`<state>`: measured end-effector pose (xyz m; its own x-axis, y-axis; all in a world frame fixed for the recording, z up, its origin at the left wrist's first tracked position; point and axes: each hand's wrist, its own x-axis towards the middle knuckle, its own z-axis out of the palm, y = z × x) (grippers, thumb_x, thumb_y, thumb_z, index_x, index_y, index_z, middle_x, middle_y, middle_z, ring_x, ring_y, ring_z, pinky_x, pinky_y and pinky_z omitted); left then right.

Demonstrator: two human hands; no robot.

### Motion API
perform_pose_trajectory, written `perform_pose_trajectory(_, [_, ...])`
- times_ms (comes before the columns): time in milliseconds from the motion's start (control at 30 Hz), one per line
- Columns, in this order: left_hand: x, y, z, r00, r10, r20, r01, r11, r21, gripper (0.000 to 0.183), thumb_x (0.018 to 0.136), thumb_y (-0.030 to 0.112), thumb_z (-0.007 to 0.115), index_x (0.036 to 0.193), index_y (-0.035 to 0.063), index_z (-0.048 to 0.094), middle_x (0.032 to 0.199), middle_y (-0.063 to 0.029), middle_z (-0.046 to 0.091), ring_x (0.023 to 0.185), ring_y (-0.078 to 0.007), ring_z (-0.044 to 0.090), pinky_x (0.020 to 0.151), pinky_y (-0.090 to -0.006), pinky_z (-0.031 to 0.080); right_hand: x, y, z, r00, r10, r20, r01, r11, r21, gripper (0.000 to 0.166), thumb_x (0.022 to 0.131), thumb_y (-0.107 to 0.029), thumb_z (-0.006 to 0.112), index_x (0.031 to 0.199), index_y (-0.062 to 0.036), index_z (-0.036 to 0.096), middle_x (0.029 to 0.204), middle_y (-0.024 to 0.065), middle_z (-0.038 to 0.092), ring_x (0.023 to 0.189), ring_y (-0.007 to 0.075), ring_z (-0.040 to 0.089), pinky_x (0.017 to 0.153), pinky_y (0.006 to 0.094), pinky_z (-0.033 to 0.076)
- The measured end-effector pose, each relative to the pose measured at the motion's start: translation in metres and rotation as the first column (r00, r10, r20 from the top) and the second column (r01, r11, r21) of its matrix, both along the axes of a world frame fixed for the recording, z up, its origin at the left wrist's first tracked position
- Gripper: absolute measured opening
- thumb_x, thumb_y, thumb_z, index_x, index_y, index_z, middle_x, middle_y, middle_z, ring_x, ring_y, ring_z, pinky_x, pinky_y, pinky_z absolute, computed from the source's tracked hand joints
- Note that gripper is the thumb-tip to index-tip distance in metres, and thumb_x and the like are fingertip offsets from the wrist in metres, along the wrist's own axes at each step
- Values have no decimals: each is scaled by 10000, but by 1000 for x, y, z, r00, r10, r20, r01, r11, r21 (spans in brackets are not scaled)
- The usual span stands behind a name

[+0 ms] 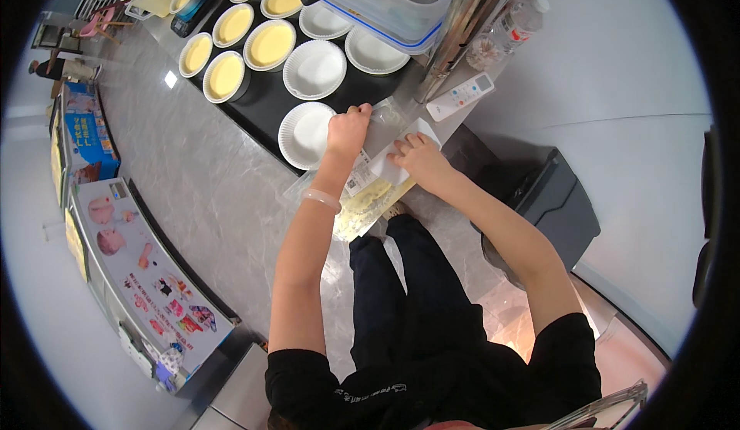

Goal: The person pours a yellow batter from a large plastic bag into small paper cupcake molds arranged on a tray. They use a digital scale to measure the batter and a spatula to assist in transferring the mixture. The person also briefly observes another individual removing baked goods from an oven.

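My left hand [348,132] is closed at the edge of a clear plastic bag [386,119]; its fingertips are partly hidden. My right hand [422,161] has its fingers curled over a white, flat piece [393,165], paper-like, lying across the bag. A label with writing [359,176] shows beside it. Nearer my legs, yellowish shreds [361,216] show through clear plastic at the table's edge. Right by my left hand, a white fluted paper liner cup [306,135] sits on the black baking tray [263,109]. More lined cups stand farther back, one of them a bare white liner [315,70].
Several cups hold pale yellow batter [269,45]. A lidded plastic box [393,10] stands by a metal post [462,31]. A remote control [461,95] and a water bottle [518,22] lie to the right. Below is a grey bin [558,210]. A person [60,69] is far left.
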<state>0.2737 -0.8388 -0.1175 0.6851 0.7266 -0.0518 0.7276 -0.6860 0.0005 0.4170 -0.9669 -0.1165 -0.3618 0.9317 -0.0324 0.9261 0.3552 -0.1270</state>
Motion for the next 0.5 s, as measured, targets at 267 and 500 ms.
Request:
perform_pose_trajectory(267, [1,-8,-6,1000,-28,-9,28,1000,5,192,736,51,539,917,79,481,766,-91,601,601,-263,630,497,-341,510,-5,-18,0,1000,-21,1,21,999,31,279,744,-141,527,1009,-145,614,1037,67,573,1012,246,487,942,412,335])
perform_pose_trajectory(500, [-4,-9,-8,996,-11,85,15,999,-48,107,775,98,540,866,77,487,734,-104,607,598,-269,625,496,-356,500,-1,-22,7,1000,2,-18,-1,999,41,239,745,-146,522,966,-133,612,1036,67,582,1004,246,501,945,411,333])
